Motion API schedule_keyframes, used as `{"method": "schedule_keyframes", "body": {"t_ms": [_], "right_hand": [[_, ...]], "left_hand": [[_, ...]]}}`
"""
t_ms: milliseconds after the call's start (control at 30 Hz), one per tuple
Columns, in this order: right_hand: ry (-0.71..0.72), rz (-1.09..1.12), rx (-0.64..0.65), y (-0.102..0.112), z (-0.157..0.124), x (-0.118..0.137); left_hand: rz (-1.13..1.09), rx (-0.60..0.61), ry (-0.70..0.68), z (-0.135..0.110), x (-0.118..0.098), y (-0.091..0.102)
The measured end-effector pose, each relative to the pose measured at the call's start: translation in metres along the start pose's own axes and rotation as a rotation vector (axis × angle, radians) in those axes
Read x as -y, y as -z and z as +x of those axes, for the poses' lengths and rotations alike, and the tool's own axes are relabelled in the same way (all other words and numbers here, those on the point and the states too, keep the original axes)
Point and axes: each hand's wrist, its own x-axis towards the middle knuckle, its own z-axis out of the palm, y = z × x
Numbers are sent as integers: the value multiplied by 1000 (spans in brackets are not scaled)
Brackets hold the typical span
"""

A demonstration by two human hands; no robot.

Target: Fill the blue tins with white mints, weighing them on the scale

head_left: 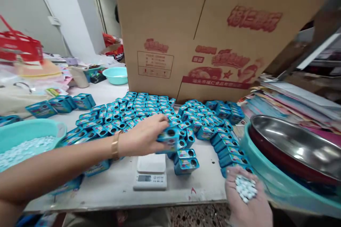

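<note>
My left hand [149, 134], with a gold bracelet on its wrist, grips a small blue tin [170, 137] with a dark round hole in its top. It holds the tin just above and behind a white digital scale [150, 175]. Palm up at the table's front right edge, my right hand [241, 198] cups a small heap of pale blue candies [245, 188]. Many similar blue tins [144, 104] stand packed in rows across the table. Two more tins [186, 165] stand just right of the scale. Part of the scale's platform shows beneath the left hand.
A large cardboard box [213, 25] rises behind the tins. At left is a turquoise basin [50, 127] of pale candies; at right, a steel bowl [298, 145] sits in another turquoise basin [255, 163]. Stacked papers [282, 110] and a red basket [21, 48] flank the table.
</note>
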Motion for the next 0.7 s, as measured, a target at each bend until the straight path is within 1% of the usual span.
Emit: {"method": "schedule_keyframes", "body": {"t_ms": [67,100,167,200,267,367,433,500,600,633,700], "right_hand": [[28,67,-38,-11,15,-11],[13,117,-62,-18,20,-16],[-86,269,-113,-33,22,-27],[-141,313,-114,-40,20,-33],[-194,340,-77,-49,15,-46],[-231,334,-22,-57,9,-66],[-278,351,-3,-61,7,-78],[-351,383,8,-66,6,-87],[-470,446,-5,-74,4,-96],[-500,464,-15,-76,4,-98],[-527,478,-31,-79,5,-105]], "left_hand": [[26,45,82,-28,16,-20],[37,58,115,-39,22,-32],[36,81,152,-53,31,-57],[32,91,159,-57,35,-68],[25,102,157,-61,39,-85],[11,94,143,-64,40,-99],[-13,85,150,-68,39,-101],[-42,53,161,-77,35,-96],[-94,-15,222,-103,25,-74],[-115,-16,258,-114,22,-65],[-153,32,341,-137,18,-50]]}}
